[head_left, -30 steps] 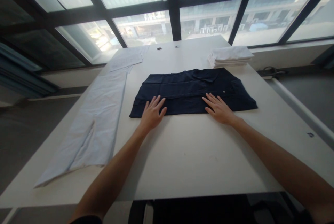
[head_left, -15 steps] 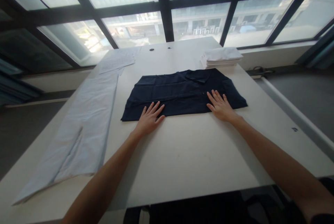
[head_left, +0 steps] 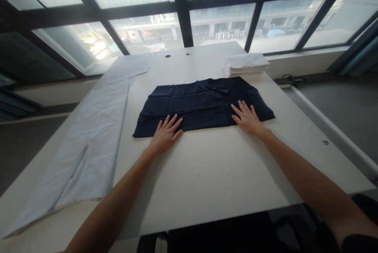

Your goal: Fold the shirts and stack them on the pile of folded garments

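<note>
The left hand [head_left: 164, 137] and right hand [head_left: 247, 118] cover parts of the dark garment's [head_left: 201, 103] near hem. Two dark spots [head_left: 168, 55] at the desk's [head_left: 206, 174] far edge are too small to tell; its near left corner is cut off.

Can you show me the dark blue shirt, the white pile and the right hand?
dark blue shirt [head_left: 195, 105], head view, middle of the fabric.
white pile [head_left: 246, 63], head view, top of the stack.
right hand [head_left: 248, 120], head view, back of the hand.
</note>
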`<state>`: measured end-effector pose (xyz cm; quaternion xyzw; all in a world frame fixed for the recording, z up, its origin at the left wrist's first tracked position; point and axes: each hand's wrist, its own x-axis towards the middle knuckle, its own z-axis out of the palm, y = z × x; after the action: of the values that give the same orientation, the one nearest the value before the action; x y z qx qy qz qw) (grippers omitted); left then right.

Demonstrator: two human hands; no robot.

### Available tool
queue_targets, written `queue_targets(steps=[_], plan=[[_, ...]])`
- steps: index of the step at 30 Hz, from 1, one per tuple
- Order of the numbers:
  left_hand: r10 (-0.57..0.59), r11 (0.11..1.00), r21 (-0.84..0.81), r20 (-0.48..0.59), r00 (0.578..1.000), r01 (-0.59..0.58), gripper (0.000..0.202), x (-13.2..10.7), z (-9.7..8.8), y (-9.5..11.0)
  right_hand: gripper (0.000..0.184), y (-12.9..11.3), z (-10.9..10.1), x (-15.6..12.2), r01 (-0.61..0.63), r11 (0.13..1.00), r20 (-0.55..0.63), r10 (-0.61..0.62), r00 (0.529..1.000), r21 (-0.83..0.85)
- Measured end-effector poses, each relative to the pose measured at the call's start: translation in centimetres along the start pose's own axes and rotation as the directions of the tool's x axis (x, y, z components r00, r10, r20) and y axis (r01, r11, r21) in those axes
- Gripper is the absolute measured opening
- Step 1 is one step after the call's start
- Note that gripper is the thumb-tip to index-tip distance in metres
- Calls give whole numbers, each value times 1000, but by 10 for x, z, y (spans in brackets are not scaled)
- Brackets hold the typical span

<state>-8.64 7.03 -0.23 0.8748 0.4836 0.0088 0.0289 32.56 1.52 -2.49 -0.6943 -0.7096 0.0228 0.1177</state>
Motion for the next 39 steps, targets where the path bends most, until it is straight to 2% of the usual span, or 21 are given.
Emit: queue_targets(steps=[4,7,12,21,28,30,35,39], plan=[[3,1000,10,15,1000,-3,64,0,0,-1,59,-7,-3,2,-3,998,-68,8,998,66],[6,1000,17,12,1000,-6,64,0,0,-1,58,-14,-3,2,57,992,-104,-45,994,114],[13,999,36,6,1000,-14,63,0,1,-2,58,-22,0,2,170,984,-6,-170,985,52],[23,999,24,-19,1000,-23,62,0,2,-2,59,-21,-1,2,140,990,95,-138,986,-19],[22,1000,-3,-26,999,-22,61,1,4,-4,66,-21,-1,1,51,999,158,-52,986,12],[20,1000,-10,-30,999,-20,60,1,3,-6,68,-18,-2,0,47,998,162,-52,985,33],[-3,1000,-5,-9,1000,3,58,1,1,-16,74,2,-10,-3,117,986,225,-140,964,115],[-28,1000,8,-10,1000,28,60,-1,3,-22,77,16,-13,-6,116,984,242,-147,959,138]])
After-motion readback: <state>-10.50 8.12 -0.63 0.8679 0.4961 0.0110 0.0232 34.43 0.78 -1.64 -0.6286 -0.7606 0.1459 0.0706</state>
